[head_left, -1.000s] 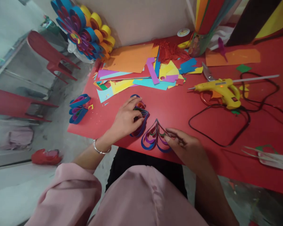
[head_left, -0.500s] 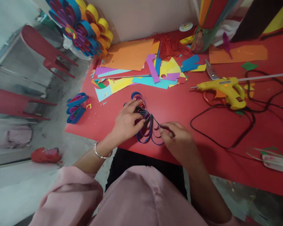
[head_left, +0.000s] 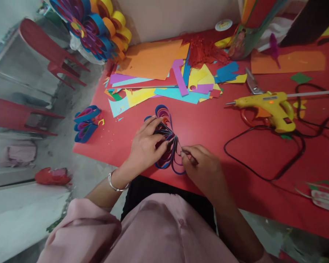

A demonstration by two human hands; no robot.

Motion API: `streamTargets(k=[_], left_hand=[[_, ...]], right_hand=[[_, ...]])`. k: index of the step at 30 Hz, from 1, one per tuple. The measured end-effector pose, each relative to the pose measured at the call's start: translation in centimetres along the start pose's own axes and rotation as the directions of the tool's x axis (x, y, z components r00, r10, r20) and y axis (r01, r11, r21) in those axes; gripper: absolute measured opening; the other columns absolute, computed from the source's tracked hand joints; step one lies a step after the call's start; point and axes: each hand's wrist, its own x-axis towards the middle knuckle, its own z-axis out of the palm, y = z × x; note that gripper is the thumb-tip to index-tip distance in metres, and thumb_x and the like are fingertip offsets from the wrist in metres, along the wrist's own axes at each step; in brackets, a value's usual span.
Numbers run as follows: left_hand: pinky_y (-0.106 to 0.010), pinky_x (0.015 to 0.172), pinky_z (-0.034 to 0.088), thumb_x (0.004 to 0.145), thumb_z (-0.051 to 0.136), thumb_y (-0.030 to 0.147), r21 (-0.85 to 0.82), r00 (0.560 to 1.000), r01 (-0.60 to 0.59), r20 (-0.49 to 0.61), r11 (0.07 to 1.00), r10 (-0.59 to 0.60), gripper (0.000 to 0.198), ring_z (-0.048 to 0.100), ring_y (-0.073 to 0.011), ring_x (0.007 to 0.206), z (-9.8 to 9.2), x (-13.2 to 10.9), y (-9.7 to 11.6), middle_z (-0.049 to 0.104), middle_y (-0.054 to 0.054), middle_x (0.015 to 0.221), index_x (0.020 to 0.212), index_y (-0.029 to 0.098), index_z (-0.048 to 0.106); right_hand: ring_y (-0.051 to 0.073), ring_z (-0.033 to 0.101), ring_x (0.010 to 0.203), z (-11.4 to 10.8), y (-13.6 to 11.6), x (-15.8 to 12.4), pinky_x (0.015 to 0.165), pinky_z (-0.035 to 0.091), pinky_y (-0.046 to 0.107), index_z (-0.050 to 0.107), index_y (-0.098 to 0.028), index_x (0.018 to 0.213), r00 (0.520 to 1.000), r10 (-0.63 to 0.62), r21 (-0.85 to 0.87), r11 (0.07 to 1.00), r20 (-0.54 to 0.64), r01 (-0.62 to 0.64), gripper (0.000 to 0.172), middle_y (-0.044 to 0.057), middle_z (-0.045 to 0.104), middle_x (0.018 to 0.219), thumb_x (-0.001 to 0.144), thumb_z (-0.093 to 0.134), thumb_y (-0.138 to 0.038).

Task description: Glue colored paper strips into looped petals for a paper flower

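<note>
On the red table (head_left: 208, 128) near its front edge lie layered looped paper petals in blue, purple and red. My left hand (head_left: 146, 146) presses down on one petal cluster (head_left: 163, 115), fingers curled onto its narrow end. My right hand (head_left: 201, 166) pinches the tip of a second looped petal (head_left: 173, 157) and holds it against the first, so the two pieces touch where the points meet. A silver bangle sits on my left wrist.
A yellow hot glue gun (head_left: 268, 107) with a black cord lies to the right, scissors (head_left: 252, 84) behind it. A pile of coloured paper sheets (head_left: 159, 73) covers the back. Another petal piece (head_left: 86, 122) rests at the left corner. Red chairs (head_left: 44, 54) stand left.
My right hand has slid the second petal leftward until it meets the cluster under my left hand. The two pieces, apart a second ago, are now pressed together.
</note>
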Motion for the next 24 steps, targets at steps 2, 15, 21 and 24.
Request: streamTargets(k=[2, 15, 21, 24], left_hand=[[-0.059, 0.125, 0.045, 0.092, 0.068, 0.026, -0.009, 1.000, 0.012, -0.009, 1.000, -0.012, 0.016, 0.052, -0.0355, 0.148, 0.1, 0.0, 0.0, 0.062, -0.009, 0.154, 0.086, 0.021, 0.081], [-0.059, 0.122, 0.047, 0.090, 0.066, 0.019, -0.015, 0.999, -0.007, -0.033, 1.000, 0.006, 0.016, 0.053, -0.0364, 0.147, 0.5, -0.1, 0.0, 0.062, -0.010, 0.153, 0.083, 0.019, 0.080], [-0.059, 0.123, 0.046, 0.089, 0.065, 0.018, -0.033, 0.999, -0.004, -0.032, 0.999, 0.003, 0.017, 0.050, -0.0365, 0.150, 0.4, -0.4, 0.1, 0.061, -0.010, 0.155, 0.080, 0.019, 0.079], [-0.058, 0.122, 0.046, 0.090, 0.065, 0.019, -0.050, 0.999, 0.006, -0.051, 0.999, -0.008, 0.016, 0.049, -0.0362, 0.151, 0.5, -0.6, 0.2, 0.061, -0.010, 0.154, 0.082, 0.019, 0.079]], right_hand=[[0.018, 0.074, 0.081, -0.2, -0.1, 0.0, 0.075, 0.056, 0.031, 0.077, -0.021, 0.106, 0.999, 0.018, 0.001, 1.000, 0.035, -0.018, 0.023, 0.005, 0.079, 0.099, 0.095, 0.058, -0.024], [0.018, 0.073, 0.078, -1.2, -0.5, 0.0, 0.075, 0.055, 0.033, 0.078, -0.021, 0.106, 0.991, 0.130, -0.043, 0.991, 0.041, -0.128, 0.025, 0.004, 0.079, 0.097, 0.091, 0.070, -0.040], [0.018, 0.070, 0.072, -0.4, -1.5, 0.6, 0.065, 0.044, 0.032, 0.078, -0.023, 0.090, 0.992, 0.127, -0.238, 0.964, 0.016, -0.120, 0.018, 0.003, 0.078, 0.085, 0.095, 0.062, -0.030], [0.017, 0.068, 0.068, 0.1, -2.1, 0.8, 0.060, 0.037, 0.032, 0.078, -0.023, 0.086, 0.996, 0.093, -0.297, 0.951, -0.014, -0.093, 0.019, 0.003, 0.078, 0.081, 0.095, 0.062, -0.028]])
